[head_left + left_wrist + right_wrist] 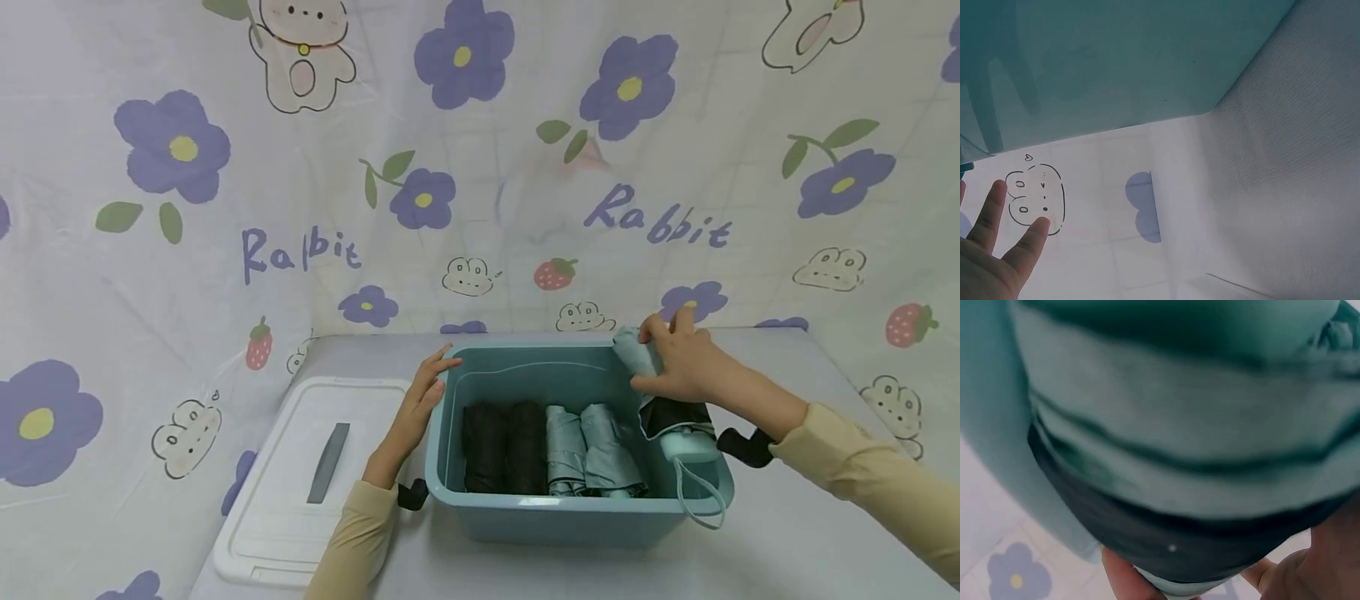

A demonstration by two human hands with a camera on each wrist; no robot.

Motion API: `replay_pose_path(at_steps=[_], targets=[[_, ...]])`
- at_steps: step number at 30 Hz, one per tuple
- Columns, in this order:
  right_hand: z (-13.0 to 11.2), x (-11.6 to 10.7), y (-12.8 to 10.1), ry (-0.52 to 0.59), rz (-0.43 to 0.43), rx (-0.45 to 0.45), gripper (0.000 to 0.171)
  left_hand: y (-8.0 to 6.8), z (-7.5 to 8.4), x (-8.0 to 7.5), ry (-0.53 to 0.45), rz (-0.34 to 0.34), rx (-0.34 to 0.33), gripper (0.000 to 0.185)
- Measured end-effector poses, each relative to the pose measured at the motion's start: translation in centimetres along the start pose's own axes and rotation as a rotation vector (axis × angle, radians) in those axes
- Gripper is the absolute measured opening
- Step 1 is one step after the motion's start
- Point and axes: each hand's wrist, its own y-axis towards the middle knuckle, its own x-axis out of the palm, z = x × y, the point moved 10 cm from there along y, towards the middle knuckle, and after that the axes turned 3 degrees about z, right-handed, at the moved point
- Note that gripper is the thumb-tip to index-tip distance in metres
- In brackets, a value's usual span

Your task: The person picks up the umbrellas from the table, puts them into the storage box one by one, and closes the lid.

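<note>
A teal plastic bin (487, 500) stands on the table in the head view. Inside lie two black folded umbrellas (502, 446) and two pale teal ones (592, 450). My right hand (678, 367) grips a further pale teal folded umbrella (660, 392) over the bin's right rim, its handle (690, 446) and wrist strap hanging toward me. In the right wrist view the umbrella's fabric (1179, 425) fills the frame above my fingers (1125, 575). My left hand (420, 404) rests with straight fingers against the bin's left wall (1116, 62), holding nothing.
A white lid (300, 483) with a grey handle lies left of the bin. A flower-and-rabbit print cloth (225, 208) hangs behind and covers the table. Bare cloth-covered table lies right of the bin.
</note>
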Motion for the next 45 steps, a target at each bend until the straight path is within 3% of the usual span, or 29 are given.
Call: replay_pose_path(at_steps=[13, 35, 45], targets=[[-1.9, 1.6, 1.2, -0.08, -0.026, -0.023, 0.049, 0.1, -0.2, -0.2, 0.013, 0.003, -0.003, 0.039], [-1.9, 5.5, 0.4, -0.227, -0.137, -0.019, 0.053, 0.0, -0.1, 0.2, 0.002, -0.013, -0.005, 0.038], [-1.7, 7.5, 0.4, -0.258, -0.2, 0.04, 0.059, -0.1, -0.4, 0.2, -0.006, -0.01, -0.015, 0.038]])
